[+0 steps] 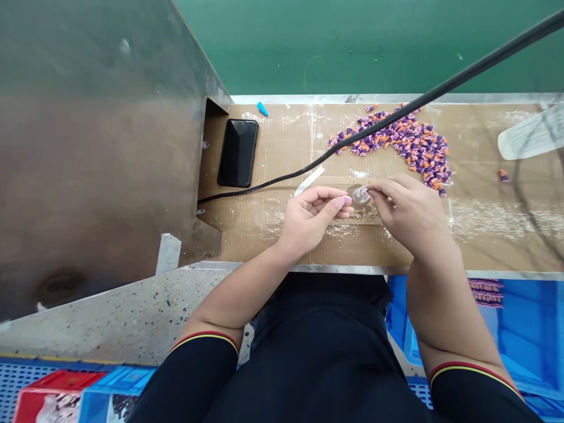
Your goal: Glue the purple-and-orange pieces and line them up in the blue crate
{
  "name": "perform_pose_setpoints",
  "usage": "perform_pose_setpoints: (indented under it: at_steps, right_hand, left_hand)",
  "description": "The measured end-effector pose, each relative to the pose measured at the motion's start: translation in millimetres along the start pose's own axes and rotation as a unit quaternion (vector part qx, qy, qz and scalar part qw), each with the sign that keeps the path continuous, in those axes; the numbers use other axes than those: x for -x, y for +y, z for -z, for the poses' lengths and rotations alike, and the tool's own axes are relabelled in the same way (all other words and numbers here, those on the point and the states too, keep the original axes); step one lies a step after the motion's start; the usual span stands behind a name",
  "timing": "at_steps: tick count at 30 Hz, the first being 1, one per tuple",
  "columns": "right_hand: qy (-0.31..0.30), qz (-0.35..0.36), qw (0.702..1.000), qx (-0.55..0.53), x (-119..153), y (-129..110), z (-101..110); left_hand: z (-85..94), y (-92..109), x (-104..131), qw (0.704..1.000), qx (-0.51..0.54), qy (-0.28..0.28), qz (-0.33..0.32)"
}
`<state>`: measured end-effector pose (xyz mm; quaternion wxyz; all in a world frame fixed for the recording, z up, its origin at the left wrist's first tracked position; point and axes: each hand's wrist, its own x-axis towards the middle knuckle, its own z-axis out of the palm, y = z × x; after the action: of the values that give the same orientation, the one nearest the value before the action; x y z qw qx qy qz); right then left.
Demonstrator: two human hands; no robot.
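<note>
Above the cardboard-covered bench (273, 235), my left hand (311, 216) pinches a small pink piece (347, 200) between thumb and forefinger. Just right of it stands a small clear container (361, 195). The fingertips of my right hand (408, 211) are pressed together at the container's right edge; whatever they hold is too small to make out. Beyond my right hand spreads a heap of small purple, orange and pink pieces (414, 138). A white strip (309, 181) lies behind my left hand.
A black cable (282, 176) crosses over the bench and the heap. At the left are a phone (238, 153), a blue cap (262, 108) and a large metal housing (110, 147). A white bottle (533, 134) lies at the right. Blue bins (529, 335) sit below the front edge.
</note>
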<state>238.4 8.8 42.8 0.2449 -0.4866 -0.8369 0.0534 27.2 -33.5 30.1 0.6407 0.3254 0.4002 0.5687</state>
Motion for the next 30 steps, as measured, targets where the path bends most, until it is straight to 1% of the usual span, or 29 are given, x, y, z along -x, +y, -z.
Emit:
perform_pose_setpoints:
  at_steps: [2, 4, 5, 7, 9, 10, 12, 13, 14, 15, 16, 18, 20, 22, 24, 26, 28, 30]
  right_hand:
    - [0.026, -0.033, 0.998, -0.041, 2.2, -5.9, 0.7]
    - [0.076, -0.084, 0.984, -0.135, 7.2, -18.1, -0.7]
    - [0.102, -0.109, 0.969, -0.198, 10.7, -26.2, -2.7]
    - [0.139, -0.149, 0.926, -0.319, 18.8, -44.4, -9.0]
    - [0.157, -0.172, 0.889, -0.395, 26.2, -61.2, -16.5]
    - [0.164, -0.179, 0.876, -0.416, 29.0, -67.9, -19.9]
    - [0.183, -0.184, 0.86, -0.44, 32.4, -77.1, -25.0]
    - [0.194, -0.185, 0.854, -0.447, 33.1, -79.7, -26.5]
    - [0.203, -0.185, 0.849, -0.452, 33.5, -81.2, -27.4]
    - [0.209, -0.186, 0.844, -0.457, 33.7, -81.9, -27.9]
    - [0.213, -0.189, 0.838, -0.465, 34.1, -82.1, -28.0]
    - [0.213, -0.198, 0.823, -0.487, 35.2, -81.3, -28.4]
    - [0.21, -0.21, 0.811, -0.504, 36.7, -80.1, -29.4]
    - [0.207, -0.22, 0.809, -0.504, 37.7, -79.1, -31.2]
    - [0.216, -0.222, 0.817, -0.487, 37.7, -78.8, -33.6]
    - [0.243, -0.217, 0.831, -0.452, 36.8, -79.3, -36.1]
    - [0.266, -0.203, 0.847, -0.413, 35.4, -80.6, -38.3]
    - [0.276, -0.175, 0.863, -0.386, 34.0, -82.0, -40.1]
  left_hand:
    - [1.0, -2.3, -0.1, 0.999, -0.019, 0.0, -0.028]
    - [2.6, -5.3, -0.1, 0.996, -0.053, 0.002, -0.069]
    - [3.5, -6.6, 0.0, 0.993, -0.08, 0.002, -0.091]
    - [5.5, -8.6, 0.5, 0.978, -0.148, 0.005, -0.148]
    - [7.8, -9.2, 1.2, 0.947, -0.23, 0.011, -0.223]
    - [8.9, -8.9, 1.5, 0.924, -0.276, 0.015, -0.263]
    - [11.0, -7.7, 2.0, 0.872, -0.36, 0.02, -0.33]
    - [11.9, -6.8, 2.0, 0.851, -0.388, 0.017, -0.353]
    - [12.6, -5.9, 1.9, 0.838, -0.402, 0.012, -0.37]
    - [13.1, -4.9, 1.8, 0.833, -0.402, 0.007, -0.379]
    - [13.3, -3.8, 1.6, 0.836, -0.394, 0.0, -0.382]
    - [12.8, -1.2, 1.5, 0.856, -0.37, -0.01, -0.362]
    - [10.9, 1.9, 2.0, 0.886, -0.345, -0.019, -0.31]
    - [7.9, 4.3, 2.9, 0.922, -0.298, -0.028, -0.246]
    - [4.8, 4.5, 3.6, 0.962, -0.217, -0.029, -0.165]
    - [2.6, 2.5, 3.3, 0.99, -0.119, -0.013, -0.075]
    - [1.9, -0.5, 1.9, 0.999, -0.038, 0.012, 0.003]
    - [2.1, -2.6, 0.0, 0.998, 0.013, 0.027, 0.049]
